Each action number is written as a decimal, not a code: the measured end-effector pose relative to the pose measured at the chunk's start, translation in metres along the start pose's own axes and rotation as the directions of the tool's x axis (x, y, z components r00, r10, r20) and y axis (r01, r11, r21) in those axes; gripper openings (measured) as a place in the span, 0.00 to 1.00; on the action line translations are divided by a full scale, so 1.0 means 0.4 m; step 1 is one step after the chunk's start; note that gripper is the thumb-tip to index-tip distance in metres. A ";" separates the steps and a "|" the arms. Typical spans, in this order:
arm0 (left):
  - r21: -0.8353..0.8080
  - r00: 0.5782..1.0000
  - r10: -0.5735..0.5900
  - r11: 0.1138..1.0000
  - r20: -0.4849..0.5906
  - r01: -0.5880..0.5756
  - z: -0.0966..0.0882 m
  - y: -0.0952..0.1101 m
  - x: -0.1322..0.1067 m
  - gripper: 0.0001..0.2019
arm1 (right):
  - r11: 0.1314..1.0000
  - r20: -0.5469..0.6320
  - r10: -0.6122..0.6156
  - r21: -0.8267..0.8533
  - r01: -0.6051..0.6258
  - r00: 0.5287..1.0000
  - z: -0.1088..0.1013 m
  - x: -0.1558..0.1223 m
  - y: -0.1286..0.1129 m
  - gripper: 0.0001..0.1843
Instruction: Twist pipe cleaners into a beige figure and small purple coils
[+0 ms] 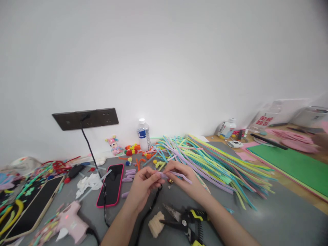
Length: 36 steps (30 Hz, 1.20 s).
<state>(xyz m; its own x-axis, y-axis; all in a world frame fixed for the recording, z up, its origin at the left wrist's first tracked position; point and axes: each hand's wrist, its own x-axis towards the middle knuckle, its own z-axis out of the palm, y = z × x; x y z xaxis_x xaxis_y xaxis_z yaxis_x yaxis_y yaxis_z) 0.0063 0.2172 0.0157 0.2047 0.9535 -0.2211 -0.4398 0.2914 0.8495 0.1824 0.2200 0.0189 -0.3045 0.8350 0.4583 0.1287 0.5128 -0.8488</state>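
Observation:
Between them, my two hands grip a lilac pipe cleaner [182, 177] above the grey mat. My left hand [146, 182] pinches one end, fingers curled. Fingertips of my right hand [183, 174] close on the same strip, whose free end sticks out to the right over that hand. Short folded lilac pieces [130, 175] lie just left of my left hand. Beyond my right hand spreads a big bundle of coloured pipe cleaners [205, 157]. Black and yellow cutters [188, 222] with open blades rest below my hands, beside a beige bundle [156, 223].
A pink glue gun [73, 222] and a pink-cased phone [111, 186] lie left, with a black cord [88, 143] running to the wall socket [87, 118]. A bottle [144, 135] stands at the wall. Green sheets [289, 165] lie right.

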 end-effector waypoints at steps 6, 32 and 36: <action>-0.004 0.999 0.048 0.999 -0.013 -0.048 -0.001 -0.002 -0.001 0.20 | 0.991 0.026 0.075 0.113 -0.077 0.997 0.000 -0.003 0.007 0.14; 0.443 0.936 0.312 0.825 0.160 -0.351 -0.018 0.000 -0.011 0.08 | 0.837 0.096 0.313 0.442 -0.322 0.945 -0.013 0.013 0.041 0.19; 0.368 0.961 0.102 0.909 0.256 -0.194 -0.017 -0.010 -0.004 0.17 | 0.867 0.194 0.302 0.352 -0.353 0.933 -0.024 0.013 0.035 0.17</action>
<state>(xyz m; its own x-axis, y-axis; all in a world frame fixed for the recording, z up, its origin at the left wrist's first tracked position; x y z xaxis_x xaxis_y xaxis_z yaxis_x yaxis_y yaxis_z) 0.0018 0.2152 0.0096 0.3762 0.9265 -0.0033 -0.1174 0.0513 0.9918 0.1917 0.2335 0.0122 -0.4281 0.8957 0.1206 -0.1127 0.0795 -0.9904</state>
